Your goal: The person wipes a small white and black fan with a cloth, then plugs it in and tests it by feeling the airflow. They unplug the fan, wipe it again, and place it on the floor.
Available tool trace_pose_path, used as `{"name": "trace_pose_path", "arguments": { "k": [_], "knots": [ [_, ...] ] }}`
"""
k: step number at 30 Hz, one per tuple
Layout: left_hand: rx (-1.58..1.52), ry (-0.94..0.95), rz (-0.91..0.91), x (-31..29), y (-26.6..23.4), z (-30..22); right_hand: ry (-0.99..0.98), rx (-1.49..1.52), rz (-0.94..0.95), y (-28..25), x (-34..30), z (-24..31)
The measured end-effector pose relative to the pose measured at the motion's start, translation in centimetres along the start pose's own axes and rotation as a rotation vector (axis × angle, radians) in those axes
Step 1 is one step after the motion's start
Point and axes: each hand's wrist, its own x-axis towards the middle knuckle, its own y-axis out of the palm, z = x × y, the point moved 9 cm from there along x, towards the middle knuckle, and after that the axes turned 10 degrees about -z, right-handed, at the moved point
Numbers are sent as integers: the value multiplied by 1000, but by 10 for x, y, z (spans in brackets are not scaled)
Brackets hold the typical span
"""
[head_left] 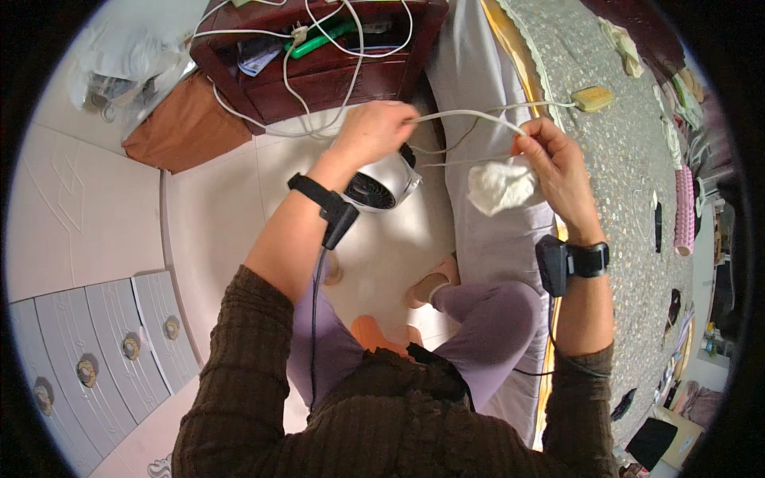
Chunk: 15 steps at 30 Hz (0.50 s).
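A white cable (pixel 470 112) is stretched in a shallow arc between my two hands. My left hand (pixel 374 131) is closed around its left part, in front of the dark red cabinet. My right hand (pixel 558 163) pinches the cable's other part between thumb and fingers, over the bed's edge. A crumpled white cloth (pixel 500 190) hangs at the right hand, its upper edge hidden by the fingers. Beyond, a yellowish block (pixel 592 99) on a pale cord lies on the bed. Below my left hand, a white appliance with a black round grille (pixel 370 190) sits on the floor.
The dark red cabinet (pixel 319 84) holds a green object (pixel 319 40) and tangled white cords. Left of it stand a brown box (pixel 187 123) and plastic bags (pixel 119 64). The bed (pixel 629 183) with a glittery grey cover runs along my right. Grey drawers (pixel 103 350) are at left.
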Motion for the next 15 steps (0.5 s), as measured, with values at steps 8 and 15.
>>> {"name": "trace_pose_path", "arguments": {
  "k": [8,15],
  "knots": [
    [275,-222,-115,-36,-82,138,159,259,-577,-59,2,-83],
    [473,-212,-53,-15,-151,146,67,385,-673,-54,43,-111]
  ]
}}
